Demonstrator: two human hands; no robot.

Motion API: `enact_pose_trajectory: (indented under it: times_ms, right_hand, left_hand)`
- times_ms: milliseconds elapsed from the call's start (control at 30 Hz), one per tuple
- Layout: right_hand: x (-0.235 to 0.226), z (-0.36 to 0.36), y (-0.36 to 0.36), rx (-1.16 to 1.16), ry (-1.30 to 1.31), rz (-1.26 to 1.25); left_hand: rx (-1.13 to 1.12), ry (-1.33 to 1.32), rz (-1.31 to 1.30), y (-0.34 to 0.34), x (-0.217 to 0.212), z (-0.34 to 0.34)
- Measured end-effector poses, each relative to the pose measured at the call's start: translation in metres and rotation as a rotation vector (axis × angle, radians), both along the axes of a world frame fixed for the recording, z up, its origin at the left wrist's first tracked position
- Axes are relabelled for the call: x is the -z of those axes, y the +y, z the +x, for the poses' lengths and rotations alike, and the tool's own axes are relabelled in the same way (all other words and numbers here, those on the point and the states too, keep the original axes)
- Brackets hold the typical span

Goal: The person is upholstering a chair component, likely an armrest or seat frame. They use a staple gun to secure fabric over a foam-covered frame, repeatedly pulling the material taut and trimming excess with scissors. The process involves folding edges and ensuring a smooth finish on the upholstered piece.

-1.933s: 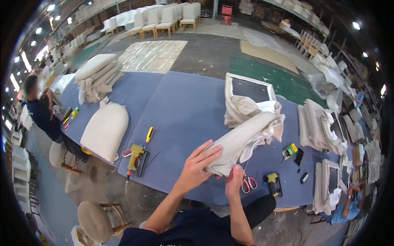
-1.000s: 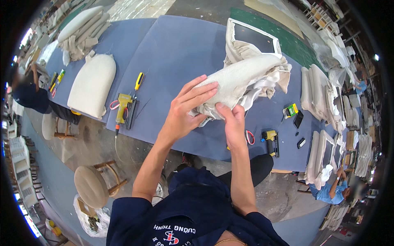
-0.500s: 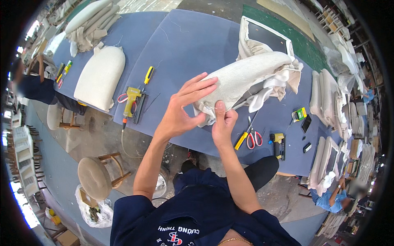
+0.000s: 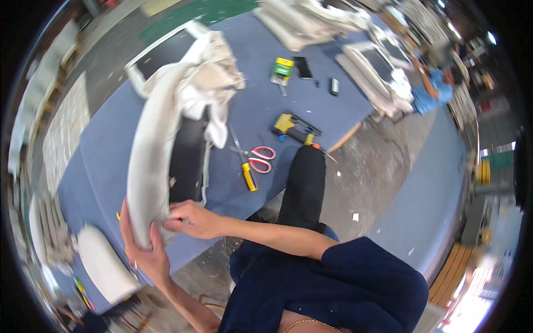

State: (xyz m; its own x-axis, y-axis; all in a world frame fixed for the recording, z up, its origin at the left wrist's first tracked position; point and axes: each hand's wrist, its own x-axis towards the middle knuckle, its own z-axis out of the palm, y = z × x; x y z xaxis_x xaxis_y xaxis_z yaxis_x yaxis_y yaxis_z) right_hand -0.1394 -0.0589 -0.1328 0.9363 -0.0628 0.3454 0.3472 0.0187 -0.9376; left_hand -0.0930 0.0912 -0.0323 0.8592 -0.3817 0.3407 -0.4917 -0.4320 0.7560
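Note:
A beige upholstered cushion panel stands tilted on its edge at the left of the table, its dark backing board turned to the right. Around the near end of the panel wraps my left hand, thumb on one side and fingers on the other. My right hand has its fingers closed on the fabric edge at that same end, just beside the board. Loose fabric and white padding hang off the panel's far part.
Scissors with red handles, a yellow screwdriver and a yellow staple gun lie right of the panel. Beyond are a green-yellow box and a phone. Another white-edged panel leans behind. A person in blue sits at right.
My view has swung to the right, so the table appears turned. The panel now points away from me, with its backing board showing. Both hands stay at its near end.

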Motion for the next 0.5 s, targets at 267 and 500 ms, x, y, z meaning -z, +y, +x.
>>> enact_pose_trajectory:
  times_ms: [267, 500]
  right_hand:
    - [0.146, -0.072, -0.248, 0.786, 0.571, -0.824]
    - [0.217, -0.102, -0.319, 0.766, 1.325, -1.197]
  left_hand:
    - [-0.015, -0.132, 0.118, -0.004, 0.002, 0.011]
    - [-0.047, -0.109, 0.167, -0.001, -0.004, 0.015]
